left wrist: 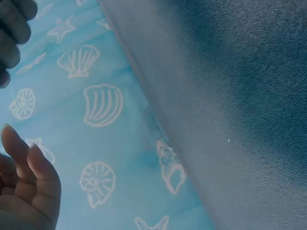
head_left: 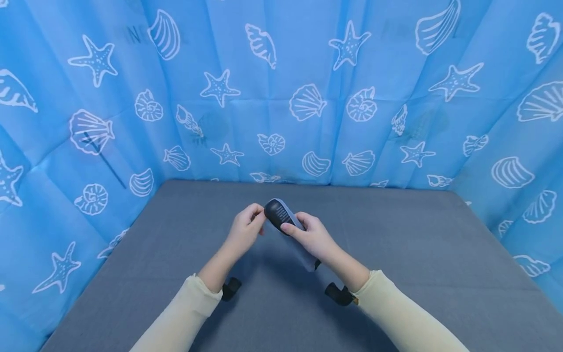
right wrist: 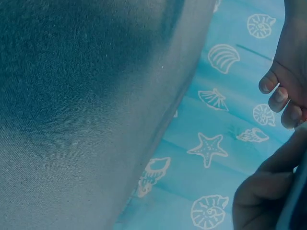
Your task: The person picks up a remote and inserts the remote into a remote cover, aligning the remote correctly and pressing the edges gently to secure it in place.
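A long, slim grey item (head_left: pixel 303 252) with a rounded black end (head_left: pixel 276 213), which bears small pale print, slants above the grey table. My right hand (head_left: pixel 310 234) grips it around the middle, thumb laid across the black part and fingers behind. In the right wrist view a dark edge of this item (right wrist: pixel 293 203) shows beside the right hand (right wrist: pixel 266 191). My left hand (head_left: pixel 247 227) has its fingers bent, with thumb and forefinger right at the tip of the black end. I cannot tell whether they pinch it. The left wrist view shows the left hand (left wrist: pixel 31 187) at the lower left.
The table (head_left: pixel 176 234) is covered in grey cloth. Blue curtains (head_left: pixel 281 122) printed with white shells and starfish hang behind it and along both sides. Black wrist mounts (head_left: pixel 338 294) stick out below both forearms, close over the table. Pale sleeves (head_left: pixel 184 313) cover the forearms.
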The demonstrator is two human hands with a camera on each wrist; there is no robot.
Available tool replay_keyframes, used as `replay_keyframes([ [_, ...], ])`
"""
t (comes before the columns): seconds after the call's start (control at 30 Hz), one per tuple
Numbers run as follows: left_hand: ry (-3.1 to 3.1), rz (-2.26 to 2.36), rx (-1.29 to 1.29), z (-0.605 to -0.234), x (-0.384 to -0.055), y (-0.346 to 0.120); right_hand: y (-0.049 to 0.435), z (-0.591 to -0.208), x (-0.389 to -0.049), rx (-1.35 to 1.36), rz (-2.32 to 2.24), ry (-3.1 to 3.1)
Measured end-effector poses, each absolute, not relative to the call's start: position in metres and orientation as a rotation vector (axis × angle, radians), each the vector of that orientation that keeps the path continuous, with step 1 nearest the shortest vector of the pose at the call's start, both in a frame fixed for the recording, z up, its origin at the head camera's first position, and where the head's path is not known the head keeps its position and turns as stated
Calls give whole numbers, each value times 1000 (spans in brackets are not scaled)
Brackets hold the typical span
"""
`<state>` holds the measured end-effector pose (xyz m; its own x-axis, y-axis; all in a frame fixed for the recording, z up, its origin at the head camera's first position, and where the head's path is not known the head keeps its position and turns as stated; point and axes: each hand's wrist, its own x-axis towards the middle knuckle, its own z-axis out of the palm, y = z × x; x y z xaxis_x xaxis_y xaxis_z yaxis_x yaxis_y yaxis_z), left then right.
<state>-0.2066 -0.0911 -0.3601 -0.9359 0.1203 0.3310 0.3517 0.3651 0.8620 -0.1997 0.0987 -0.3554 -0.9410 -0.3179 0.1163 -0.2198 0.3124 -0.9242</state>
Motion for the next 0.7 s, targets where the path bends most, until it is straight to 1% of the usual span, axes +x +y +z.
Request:
replay_keyframes([
  [0.17,-2323,-1663,-358,-360,-205,-90,97,-354,-200,-487,-1605,2629],
  [0.43,-2197,-1820,-174,-363,-203,-89,95,-355,-196,-469,-1481,2758],
  [0.7,-2292,-1695,-282,-360,-198,-89,96,-355,-196,-412,-1393,2815],
])
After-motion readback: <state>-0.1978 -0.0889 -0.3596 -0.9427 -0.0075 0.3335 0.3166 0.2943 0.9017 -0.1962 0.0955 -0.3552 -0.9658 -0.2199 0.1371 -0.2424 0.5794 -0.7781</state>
